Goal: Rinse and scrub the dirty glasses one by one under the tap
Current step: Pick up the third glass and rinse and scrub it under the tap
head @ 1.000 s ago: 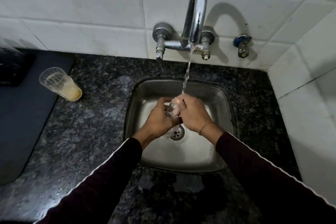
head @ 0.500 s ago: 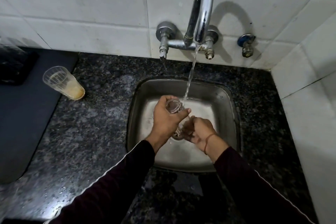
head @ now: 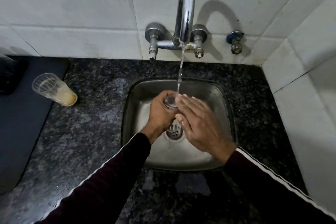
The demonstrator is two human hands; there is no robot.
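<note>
My left hand [head: 161,112] grips a clear glass [head: 170,102] over the steel sink [head: 222,103], its mouth facing up just left of the falling water. My right hand [head: 198,123] lies flat with straight fingers against the glass's right side, fingertips in the stream. Water runs from the chrome tap [head: 185,14] on the tiled wall. A second glass [head: 54,90] with a beige residue at its bottom stands on the counter to the left, at the edge of a dark mat.
The dark speckled granite counter [head: 87,132] surrounds the sink and is wet in front. A dark mat [head: 20,114] covers the left side. The sink drain [head: 174,131] lies under my hands. A small blue-handled valve [head: 236,42] sits on the wall at right; tiled walls close the right side.
My right hand has come up from under the glass and now lies flat with fingers straight beside it. My left hand keeps hold of the glass, turned mouth-up beside the stream.
</note>
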